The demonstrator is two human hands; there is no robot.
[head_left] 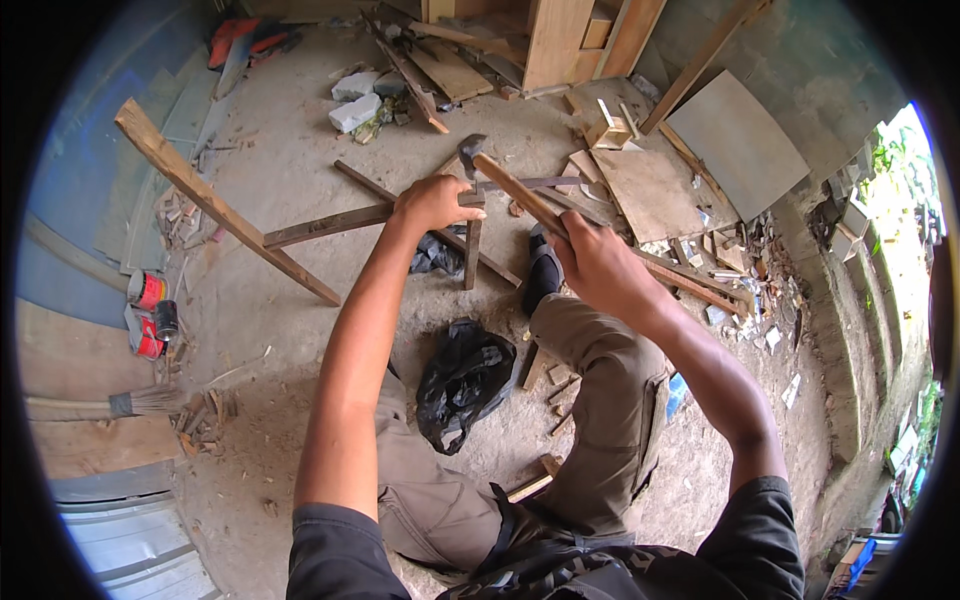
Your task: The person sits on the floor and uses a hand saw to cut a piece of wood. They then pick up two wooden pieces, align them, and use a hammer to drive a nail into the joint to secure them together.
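Note:
My right hand is closed around the wooden handle of a claw hammer. The hammer's dark metal head hangs just above and beside my left hand. That left hand grips the end of a dark wooden bar, thumb pointing right along it. The bar meets a short upright piece at this end and a long, tilted wooden plank at the left. Whether a nail stands under the hammer head is too small to tell.
A black plastic bag lies between my legs. Wood scraps and a plywood sheet cover the floor at right. Broken concrete blocks sit farther off. Red cans and a broom are along the left wall.

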